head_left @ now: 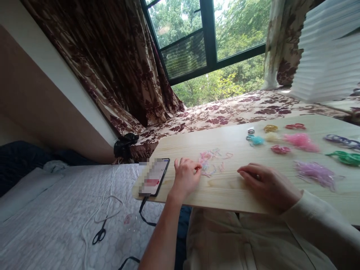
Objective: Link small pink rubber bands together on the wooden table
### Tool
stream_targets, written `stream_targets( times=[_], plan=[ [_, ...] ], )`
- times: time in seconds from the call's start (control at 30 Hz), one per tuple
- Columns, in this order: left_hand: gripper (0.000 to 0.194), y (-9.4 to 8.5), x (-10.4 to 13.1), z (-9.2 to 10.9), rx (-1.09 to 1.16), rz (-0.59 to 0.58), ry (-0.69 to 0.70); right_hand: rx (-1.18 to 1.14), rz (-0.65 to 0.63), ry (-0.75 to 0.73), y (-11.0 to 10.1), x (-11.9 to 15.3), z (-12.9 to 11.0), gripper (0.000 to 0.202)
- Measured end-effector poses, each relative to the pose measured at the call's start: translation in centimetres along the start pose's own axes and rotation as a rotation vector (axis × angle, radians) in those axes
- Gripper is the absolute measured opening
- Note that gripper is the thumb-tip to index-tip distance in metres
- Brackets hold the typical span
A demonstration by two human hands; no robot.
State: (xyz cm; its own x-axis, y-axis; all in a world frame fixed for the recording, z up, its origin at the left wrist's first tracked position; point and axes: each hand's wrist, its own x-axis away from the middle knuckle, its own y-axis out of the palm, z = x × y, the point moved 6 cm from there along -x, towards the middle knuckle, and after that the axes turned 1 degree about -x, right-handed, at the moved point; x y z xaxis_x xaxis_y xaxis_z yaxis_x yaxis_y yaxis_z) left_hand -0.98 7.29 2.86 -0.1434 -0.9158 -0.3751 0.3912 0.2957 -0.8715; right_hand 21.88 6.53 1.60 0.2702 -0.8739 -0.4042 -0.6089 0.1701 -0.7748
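Beside a loose scatter of small pink, pale blue and clear bands (212, 159), my left hand (186, 173) is closed, thumb and forefinger pinched at the edge of the scatter. Whatever lies between those fingertips is too small to make out. My right hand (261, 183) rests on the light wooden table (222, 193), fingers curled and pressed together with the tips toward the left. Its grip hides anything it may hold. To its right lies a heap of lilac bands (317, 174), with a pink heap (302, 141) behind.
Red bundle (280, 149), yellow bands (270, 128), turquoise clump (256, 140), green bundle (345, 158) and purple ring-shaped bands (341, 141) lie on the table. A phone (160, 178) with a cable sits at its left end. Black-handled scissors (99, 236) lie on the bed (56, 225).
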Motion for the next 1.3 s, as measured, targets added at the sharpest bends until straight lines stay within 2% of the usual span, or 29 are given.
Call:
stream_targets(
  times=[0.4,1.13,1.3],
  plan=[
    [0.014,0.39,-0.74,0.41,-0.037,-0.037,-0.031,0.087,-0.012,-0.033,0.21,0.28,-0.5,0.03],
    [0.017,0.21,-0.66,0.47,-0.024,-0.05,-0.006,0.096,-0.029,-0.029,0.31,0.42,-0.57,0.032],
    [0.013,0.31,-0.81,0.45,-0.05,-0.052,-0.027,0.091,0.003,-0.047,0.12,0.41,-0.66,0.031]
  ],
)
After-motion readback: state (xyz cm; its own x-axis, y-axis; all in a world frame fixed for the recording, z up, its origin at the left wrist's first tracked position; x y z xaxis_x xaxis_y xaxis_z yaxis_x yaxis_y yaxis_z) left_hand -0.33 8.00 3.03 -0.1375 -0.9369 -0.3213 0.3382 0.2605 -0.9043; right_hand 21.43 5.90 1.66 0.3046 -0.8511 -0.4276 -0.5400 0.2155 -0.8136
